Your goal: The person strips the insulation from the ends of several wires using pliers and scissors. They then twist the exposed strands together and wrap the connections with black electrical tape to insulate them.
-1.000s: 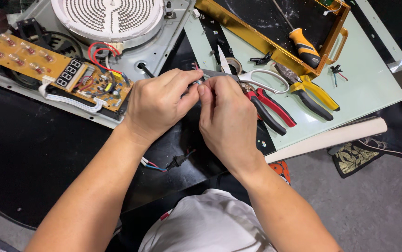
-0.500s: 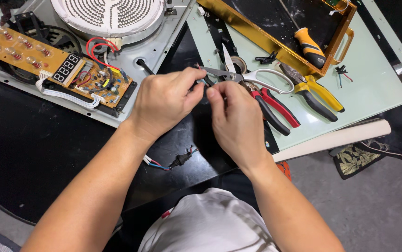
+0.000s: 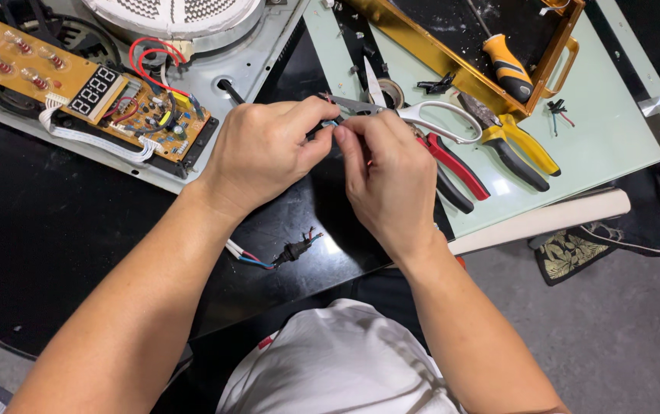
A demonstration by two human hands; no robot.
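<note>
My left hand [image 3: 268,153] and my right hand [image 3: 387,172] meet fingertip to fingertip over the black tabletop, pinching a small wire end [image 3: 328,123] between them; the fingers hide most of it. Just beyond the fingertips lie white-handled scissors [image 3: 422,115]. An opened induction cooker [image 3: 192,61] with its orange circuit board [image 3: 77,84] and red wires sits to the left of my left hand. A short cable with stripped coloured wires [image 3: 276,255] lies on the table below my hands.
Red-handled pliers [image 3: 452,165] and yellow-handled pliers [image 3: 518,149] lie right of my right hand on a pale green mat [image 3: 606,130]. A yellow-framed tray [image 3: 552,54] holds an orange-handled screwdriver [image 3: 505,67]. A pale wooden stick [image 3: 544,218] runs along the table's edge.
The view has shifted slightly. My hands stay together at the wire end, with the fingers working it in small moves; my right hand's fingers have drawn closer to my left thumb.
</note>
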